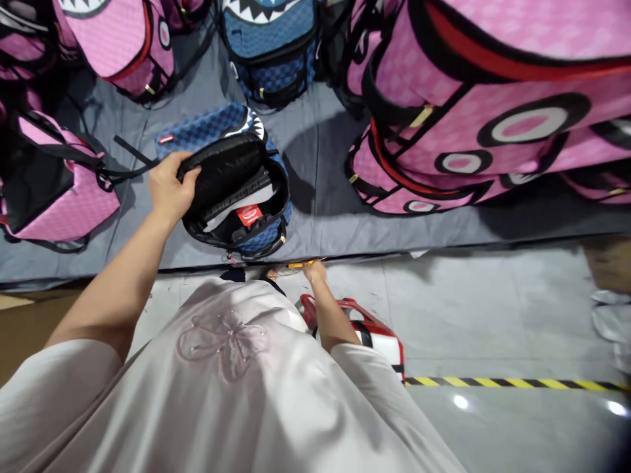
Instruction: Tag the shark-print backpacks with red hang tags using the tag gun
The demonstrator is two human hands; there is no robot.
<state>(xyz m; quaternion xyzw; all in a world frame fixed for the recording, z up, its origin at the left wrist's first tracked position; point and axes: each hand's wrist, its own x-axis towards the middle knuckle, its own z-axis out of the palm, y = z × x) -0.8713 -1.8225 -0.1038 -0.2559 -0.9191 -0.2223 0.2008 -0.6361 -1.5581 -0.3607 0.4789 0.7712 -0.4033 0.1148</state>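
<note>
A blue checkered backpack [269,226] with a white shark-tooth print lies unzipped on the grey cloth near the front edge. My left hand [171,182] pinches the black-lined edge of its opening and holds it up. Inside, a red tag [249,215] and a grey-and-black piece show. Low beside the cloth's front edge, my right hand [315,270] is closed around a thin yellow-orange tool [298,265], whose exact kind I cannot make out. Part of that tool is hidden by the fingers.
Pink backpacks [517,98] are stacked at the right, and another pink backpack [93,203] lies left. A second blue backpack [273,52] stands behind. By my right forearm on the floor is a red-and-white bag [387,345]. Black-and-yellow tape [493,382] crosses the floor.
</note>
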